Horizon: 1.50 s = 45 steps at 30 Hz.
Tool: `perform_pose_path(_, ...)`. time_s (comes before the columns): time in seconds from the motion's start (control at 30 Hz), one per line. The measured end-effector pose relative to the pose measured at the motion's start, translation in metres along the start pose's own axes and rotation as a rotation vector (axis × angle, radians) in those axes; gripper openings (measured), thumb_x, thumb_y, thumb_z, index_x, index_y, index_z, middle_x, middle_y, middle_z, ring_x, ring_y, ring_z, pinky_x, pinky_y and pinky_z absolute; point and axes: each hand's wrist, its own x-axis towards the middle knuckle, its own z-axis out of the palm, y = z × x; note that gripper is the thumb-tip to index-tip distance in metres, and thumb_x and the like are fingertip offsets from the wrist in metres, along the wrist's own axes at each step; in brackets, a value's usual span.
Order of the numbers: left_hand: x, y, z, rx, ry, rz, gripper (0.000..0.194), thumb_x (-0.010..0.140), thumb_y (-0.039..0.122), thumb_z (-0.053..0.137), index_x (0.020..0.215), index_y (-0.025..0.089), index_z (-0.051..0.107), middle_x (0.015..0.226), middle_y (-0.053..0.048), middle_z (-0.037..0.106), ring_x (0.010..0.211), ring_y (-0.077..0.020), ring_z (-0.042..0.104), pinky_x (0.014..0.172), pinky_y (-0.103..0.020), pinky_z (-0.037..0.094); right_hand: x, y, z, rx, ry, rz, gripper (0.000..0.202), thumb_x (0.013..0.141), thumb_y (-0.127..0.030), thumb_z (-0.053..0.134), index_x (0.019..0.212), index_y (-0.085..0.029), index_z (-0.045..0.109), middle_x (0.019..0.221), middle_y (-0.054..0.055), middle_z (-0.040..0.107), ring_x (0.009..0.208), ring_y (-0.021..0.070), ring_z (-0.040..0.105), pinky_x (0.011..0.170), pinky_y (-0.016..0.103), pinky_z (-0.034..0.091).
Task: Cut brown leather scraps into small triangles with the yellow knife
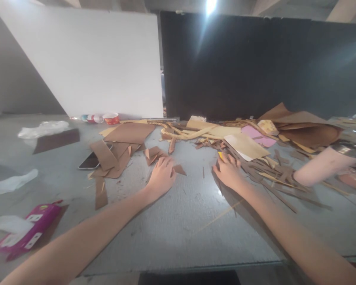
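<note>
My left hand (162, 177) lies palm down on the table, its fingers stretched forward and close together, touching small folded brown scraps (152, 153). A pointed brown scrap (179, 170) lies just right of it. My right hand (230, 171) is also palm down, fingers slightly apart, at the left edge of a heap of narrow brown strips (255, 172). Something small and yellow (220, 155) shows at its index fingertip; I cannot tell whether it is wrapped on the finger or lies under it. Neither hand visibly grips anything.
Brown sheets (130, 133) partly cover a phone (89, 161) at left. A purple tissue pack (37, 229) lies front left. A pink tumbler (326, 164) leans at right. Behind are a red paper cup (111, 118), large brown sheets (308, 132), and white and black panels (240, 67).
</note>
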Motion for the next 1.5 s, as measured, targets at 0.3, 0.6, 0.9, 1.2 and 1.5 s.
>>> perform_pose_path(0.3, 0.006, -0.003, -0.002, -0.218, -0.058, 0.065, 0.01, 0.102, 0.03, 0.069, 0.103, 0.022, 0.076, 0.13, -0.011, 0.072, 0.133, -0.0323, 0.057, 0.116, -0.055, 0.05, -0.006, -0.01, 0.003, 0.111, 0.164, -0.1, 0.043, 0.106, -0.037, 0.046, 0.133, -0.018, 0.074, 0.168, 0.021, 0.049, 0.154, 0.0444, 0.04, 0.116, 0.07, 0.034)
perform_pose_path(0.6, 0.005, -0.003, -0.003, -0.318, -0.142, -0.033, 0.022, 0.096, 0.032, 0.08, 0.115, 0.025, 0.073, 0.117, -0.008, 0.076, 0.119, -0.0299, 0.067, 0.105, -0.047, 0.057, -0.014, -0.026, -0.003, 0.199, 0.172, -0.168, 0.038, 0.106, -0.034, 0.05, 0.13, -0.021, 0.077, 0.166, 0.018, 0.054, 0.152, 0.0425, 0.045, 0.119, 0.068, 0.033)
perform_pose_path(0.9, 0.007, -0.01, 0.003, -0.412, -0.122, -0.121, 0.02, 0.097, 0.022, 0.074, 0.117, 0.023, 0.074, 0.109, -0.007, 0.074, 0.104, -0.0248, 0.074, 0.097, -0.042, 0.061, -0.014, -0.027, -0.003, 0.238, 0.174, -0.177, 0.039, 0.106, -0.033, 0.049, 0.13, -0.021, 0.077, 0.161, 0.016, 0.059, 0.148, 0.0407, 0.048, 0.116, 0.065, 0.036)
perform_pose_path(1.2, 0.006, -0.004, -0.004, -0.405, -0.146, -0.051, 0.012, 0.103, 0.021, 0.061, 0.096, 0.022, 0.071, 0.1, -0.006, 0.068, 0.094, -0.022, 0.069, 0.091, -0.039, 0.06, -0.015, -0.03, -0.006, 0.316, 0.186, -0.267, 0.037, 0.107, -0.032, 0.051, 0.128, -0.023, 0.079, 0.154, 0.015, 0.065, 0.144, 0.036, 0.053, 0.115, 0.058, 0.042)
perform_pose_path(1.5, 0.004, -0.001, -0.004, -0.417, -0.172, -0.021, 0.013, 0.107, 0.025, 0.059, 0.103, 0.024, 0.072, 0.101, -0.005, 0.073, 0.101, -0.0237, 0.071, 0.092, -0.039, 0.058, -0.016, -0.033, -0.007, 0.355, 0.169, -0.296, 0.036, 0.108, -0.031, 0.05, 0.129, -0.023, 0.077, 0.153, 0.013, 0.067, 0.144, 0.0351, 0.054, 0.114, 0.059, 0.042)
